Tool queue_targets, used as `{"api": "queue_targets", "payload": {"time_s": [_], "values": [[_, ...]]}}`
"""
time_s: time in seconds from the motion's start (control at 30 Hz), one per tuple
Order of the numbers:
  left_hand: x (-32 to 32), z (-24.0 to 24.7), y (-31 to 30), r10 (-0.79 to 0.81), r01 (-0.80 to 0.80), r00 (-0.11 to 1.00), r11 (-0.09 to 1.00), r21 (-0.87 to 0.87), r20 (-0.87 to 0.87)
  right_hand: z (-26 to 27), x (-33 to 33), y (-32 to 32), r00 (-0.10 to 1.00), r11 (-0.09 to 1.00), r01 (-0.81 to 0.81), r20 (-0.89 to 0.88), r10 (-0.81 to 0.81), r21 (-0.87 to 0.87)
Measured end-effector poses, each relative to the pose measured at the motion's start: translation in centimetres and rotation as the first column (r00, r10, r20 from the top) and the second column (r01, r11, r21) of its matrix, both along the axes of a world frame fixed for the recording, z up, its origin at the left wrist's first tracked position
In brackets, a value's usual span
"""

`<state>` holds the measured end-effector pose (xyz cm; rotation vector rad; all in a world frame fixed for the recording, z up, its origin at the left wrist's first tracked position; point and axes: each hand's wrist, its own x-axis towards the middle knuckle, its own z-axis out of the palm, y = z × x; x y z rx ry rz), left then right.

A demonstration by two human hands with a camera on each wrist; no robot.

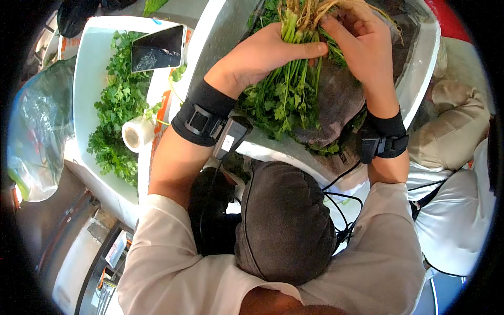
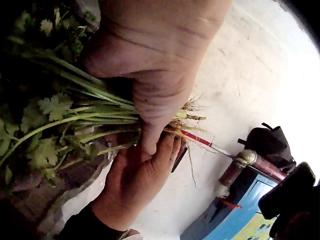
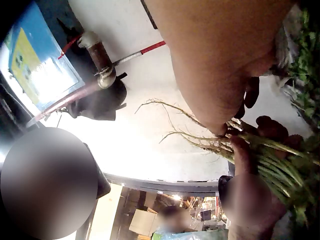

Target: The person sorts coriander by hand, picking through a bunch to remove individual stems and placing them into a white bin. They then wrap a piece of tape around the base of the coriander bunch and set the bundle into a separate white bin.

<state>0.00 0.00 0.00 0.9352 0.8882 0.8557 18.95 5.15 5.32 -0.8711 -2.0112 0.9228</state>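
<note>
A bunch of coriander (image 1: 286,100) with long pale roots is held above a white box (image 1: 431,58), leaves downward in the head view. My left hand (image 1: 257,58) grips the stems close to the root end, thumb laid across them. At the roots, my right hand (image 1: 365,44) pinches the bunch between thumb and curled fingers, its thumb near the left thumb. The left wrist view has stems running under the left hand (image 2: 155,70) and the right hand (image 2: 132,180) just beyond. Thin coriander roots (image 3: 185,135) stick out past the fingers in the right wrist view.
More coriander (image 1: 118,105) fills a second white box (image 1: 81,79) at left. A smartphone (image 1: 157,50) and a roll of clear film (image 1: 136,134) rest at its right side. A clear plastic bag (image 1: 42,126) hangs far left. Another person's sleeve (image 1: 451,126) shows at right.
</note>
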Motion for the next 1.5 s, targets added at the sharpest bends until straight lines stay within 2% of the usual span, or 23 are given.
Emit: {"api": "queue_targets", "payload": {"time_s": [0.07,0.1,0.17,0.3,0.37,0.4,0.47,0.5,0.57,0.6,0.73,0.77,0.83,0.97,1.0,1.03,1.07,1.13,1.23,1.37,1.4,1.43,1.5], "values": [[0.1,0.0,0.4,0.038,-0.031,0.997,0.995,0.092,-0.072,1.1,-0.3,-0.3,0.999,0.99,0.031,0.043,-0.025,-0.138],[-0.1,-0.4,-0.8,0.038,-0.034,0.996,0.998,0.057,-0.076,-0.2,-0.6,-1.1,0.999,0.985,0.028,0.041,-0.021,-0.172],[0.0,-0.2,-0.5,0.105,-0.105,0.994,0.994,-0.007,0.021,-2.0,-1.0,-0.5,0.979,0.979,-0.018,-0.2,-0.024,-0.205],[0.2,-0.1,-0.3,0.138,-0.134,0.99,0.985,0.105,-0.025,-1.2,-1.6,-1.0,0.965,0.997,0.018,-0.259,-0.037,-0.074],[-0.1,-0.1,-0.1,0.187,-0.188,0.982,0.973,0.136,0.022,0.3,-1.2,-0.9,0.991,0.954,0.119,-0.025,-0.131,-0.275],[-0.5,-0.2,0.0,0.186,-0.188,0.982,0.971,0.147,0.025,-0.5,-0.8,-0.2,0.991,0.957,0.12,-0.026,-0.132,-0.263],[-1.5,-0.3,0.3,0.265,-0.283,0.956,0.945,0.161,0.125,-3.5,0.2,1.2,1.0,0.921,-0.008,0.01,0.013,-0.39],[-1.6,0.0,0.5,0.259,-0.279,0.957,0.943,0.179,0.127,-4.1,0.3,0.9,1.0,0.928,-0.006,0.008,0.01,-0.374],[-1.5,0.9,0.3,0.367,-0.416,0.851,0.908,0.055,0.376,-4.0,0.1,-0.2,0.96,0.985,-0.108,0.244,0.139,-0.137],[-1.3,1.1,0.2,0.418,-0.474,0.804,0.88,0.033,0.422,-3.0,-0.7,-0.7,0.956,0.964,-0.185,0.192,0.222,-0.193],[-1.0,0.8,0.2,0.354,-0.451,0.779,0.89,0.069,0.518,-3.4,-2.5,-2.1,0.957,0.991,-0.077,0.287,0.042,0.112],[-0.8,0.6,0.2,0.347,-0.446,0.785,0.891,0.079,0.513,-3.4,-2.7,-2.3,0.96,0.99,-0.072,0.279,0.036,0.119],[-0.2,0.4,0.4,0.368,-0.481,0.781,0.869,0.111,0.504,-3.5,-3.1,-2.5,0.916,0.999,0.011,0.401,-0.027,0.041],[-0.5,0.3,0.4,0.343,-0.44,0.827,0.888,0.134,0.445,-3.5,-3.0,-2.5,0.918,0.999,0.033,0.396,-0.016,-0.035],[-0.6,0.4,0.4,0.341,-0.439,0.828,0.888,0.137,0.445,-3.6,-2.8,-2.4,0.923,0.993,0.023,0.384,0.023,-0.116],[-0.8,0.6,0.4,0.306,-0.397,0.884,0.891,0.22,0.353,-3.6,-2.7,-2.1,0.928,0.982,0.013,0.369,0.059,-0.19],[-1.0,0.7,0.5,0.275,-0.346,0.927,0.89,0.298,0.254,-3.3,-2.5,-1.9,0.928,0.983,0.014,0.37,0.055,-0.182],[-1.0,1.4,0.3,0.271,-0.341,0.927,0.897,0.281,0.261,-1.9,-2.2,-1.7,0.948,0.92,-0.103,0.242,0.206,-0.379],[-1.1,1.9,0.1,0.268,-0.33,0.923,0.921,0.208,0.277,-2.3,-2.0,-1.7,0.934,0.907,-0.208,0.202,0.296,-0.366],[-1.1,1.9,-0.4,0.276,-0.318,0.919,0.941,0.116,0.282,-3.4,-2.0,-1.9,0.944,0.914,-0.242,0.138,0.299,-0.325],[-1.0,2.4,-0.8,0.298,-0.343,0.924,0.924,0.173,0.241,-3.4,-2.1,-1.8,0.945,0.93,-0.24,0.153,0.29,-0.279],[-1.2,1.3,-0.6,0.39,-0.402,0.916,0.881,0.248,0.099,-3.4,-2.1,-1.7,0.945,0.942,-0.24,0.168,0.282,-0.234],[-1.4,1.0,0.0,0.339,-0.372,0.927,0.887,0.274,0.161,-3.2,-1.4,-1.1,0.934,0.934,-0.238,0.199,0.295,-0.267]]}}
